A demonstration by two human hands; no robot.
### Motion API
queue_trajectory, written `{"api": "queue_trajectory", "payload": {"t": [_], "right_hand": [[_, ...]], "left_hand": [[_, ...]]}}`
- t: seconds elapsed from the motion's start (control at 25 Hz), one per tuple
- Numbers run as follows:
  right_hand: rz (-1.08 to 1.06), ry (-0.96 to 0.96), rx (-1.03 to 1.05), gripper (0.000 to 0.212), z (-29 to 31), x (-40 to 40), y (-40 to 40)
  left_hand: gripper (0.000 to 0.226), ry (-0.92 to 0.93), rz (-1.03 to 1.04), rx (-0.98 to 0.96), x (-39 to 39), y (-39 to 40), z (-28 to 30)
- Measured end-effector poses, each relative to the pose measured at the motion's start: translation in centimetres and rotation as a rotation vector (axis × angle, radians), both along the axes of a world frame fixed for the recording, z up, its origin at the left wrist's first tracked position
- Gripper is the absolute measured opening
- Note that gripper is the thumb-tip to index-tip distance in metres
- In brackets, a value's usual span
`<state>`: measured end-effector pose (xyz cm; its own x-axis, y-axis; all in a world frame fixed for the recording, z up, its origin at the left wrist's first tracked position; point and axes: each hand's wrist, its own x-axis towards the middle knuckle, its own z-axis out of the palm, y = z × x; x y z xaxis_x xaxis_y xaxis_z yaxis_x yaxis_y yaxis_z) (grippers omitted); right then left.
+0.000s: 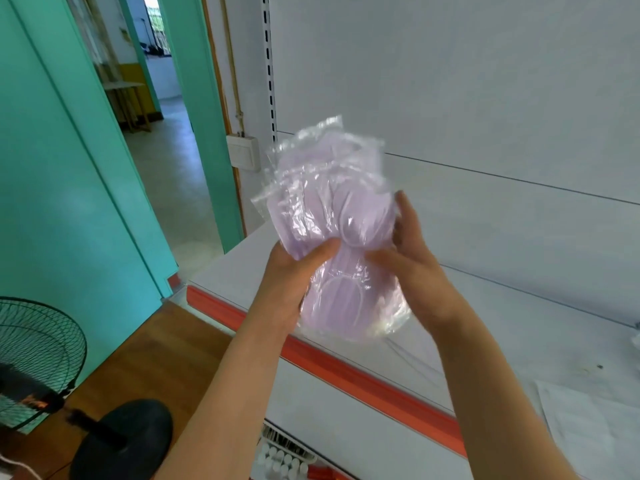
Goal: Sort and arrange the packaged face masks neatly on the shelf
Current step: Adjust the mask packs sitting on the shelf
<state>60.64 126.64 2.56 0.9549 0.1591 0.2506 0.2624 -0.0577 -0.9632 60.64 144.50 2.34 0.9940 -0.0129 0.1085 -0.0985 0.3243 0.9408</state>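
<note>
Ok, I see both hands on the mask packs: left hand grips the bundle's middle, right hand pinches its right side, held above the shelf near its left front corner.

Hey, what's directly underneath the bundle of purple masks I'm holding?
The mask bundle, held up by the left hand and right hand, hangs over the white shelf and its orange front strip. The shelf patch right behind it is covered.
</note>
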Motion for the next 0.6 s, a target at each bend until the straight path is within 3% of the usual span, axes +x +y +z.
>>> {"api": "queue_trajectory", "payload": {"t": [0.12,0.24,0.32,0.4,0.52,0.6], "right_hand": [[-0.024,-0.058,0.033,0.100,1.2,0.3,-1.2],[-0.009,0.026,0.012,0.080,0.6,-0.1,-0.4],[-0.033,0.049,-0.021,0.069,0.4,-0.2,0.2],[-0.075,0.024,-0.023,0.066,1.0,-0.2,0.4],[-0.032,-0.030,0.015,0.069,2.3,-0.4,0.6],[0.040,0.006,-0.038,0.079,1.8,-0.7,0.7]], "left_hand": [[0.035,-0.106,-0.083,0.136,0.8,1.2,0.5],[0.054,-0.094,-0.235,0.392,0.5,0.9,-1.9],[0.044,-0.095,-0.154,0.488,0.3,0.2,-3.2],[0.037,-0.103,-0.070,0.509,0.1,0.1,-2.7],[0.055,-0.165,-0.205,0.405,-0.2,0.4,-1.6],[0.058,-0.184,-0.188,0.415,-0.5,-0.1,-1.8]]}}
